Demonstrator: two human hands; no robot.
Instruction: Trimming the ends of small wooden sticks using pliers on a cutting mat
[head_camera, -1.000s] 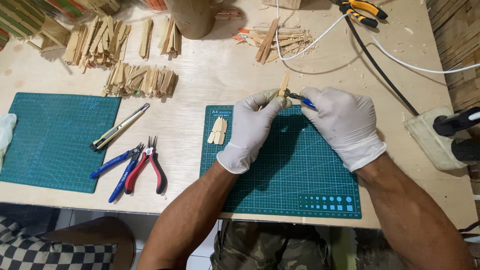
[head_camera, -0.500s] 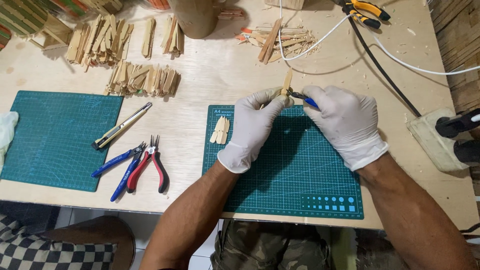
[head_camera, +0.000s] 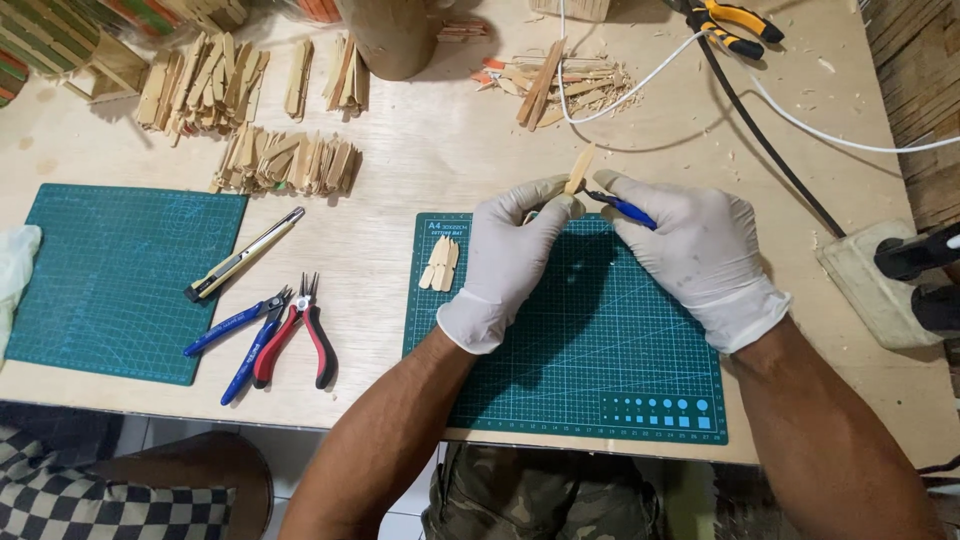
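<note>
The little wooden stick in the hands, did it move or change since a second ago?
Hardly. The left hand still pinches the wooden stick above the green cutting mat, and the right hand still holds the blue-handled tool against it. Both hands sit in almost the same spot, with no clear move either way. Nothing was picked up or let go. The small stick pile, pliers and knife stayed put.

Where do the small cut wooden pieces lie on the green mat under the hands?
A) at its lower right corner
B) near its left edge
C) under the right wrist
B: the small cut wooden pieces rest on the green cutting mat close to its left edge, beside the left hand.
</note>
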